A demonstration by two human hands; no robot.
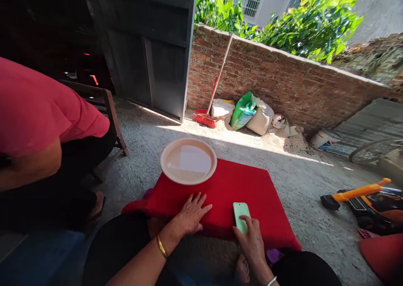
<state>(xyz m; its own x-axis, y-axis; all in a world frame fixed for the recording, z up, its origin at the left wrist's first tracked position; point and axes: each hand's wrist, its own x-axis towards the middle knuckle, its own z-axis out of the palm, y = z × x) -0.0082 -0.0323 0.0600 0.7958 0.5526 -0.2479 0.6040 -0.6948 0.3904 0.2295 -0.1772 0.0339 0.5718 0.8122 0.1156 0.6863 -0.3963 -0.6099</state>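
Observation:
A low table is covered with a red cloth [245, 181]. On its far left corner stands a wide, pale basin [189, 182] with clear water in it, light reflecting off the surface. My left hand [192, 215] rests flat on the cloth in front of the basin, fingers spread and holding nothing; a gold bangle circles that wrist. Further right, a mobile phone [239, 209] with a pale green face lies on the cloth. My right hand [252, 237] grips its near end, thumb at the left edge and index finger over the face. The phone's lower part is hidden under the fingers.
A person in a pink shirt [47, 109] sits at the left beside a wooden chair [110, 109]. Beyond are a dark door [151, 46], a red broom [206, 120], sacks [244, 111] and a brick wall [267, 67]. An orange-and-black toy vehicle [368, 198] stands right.

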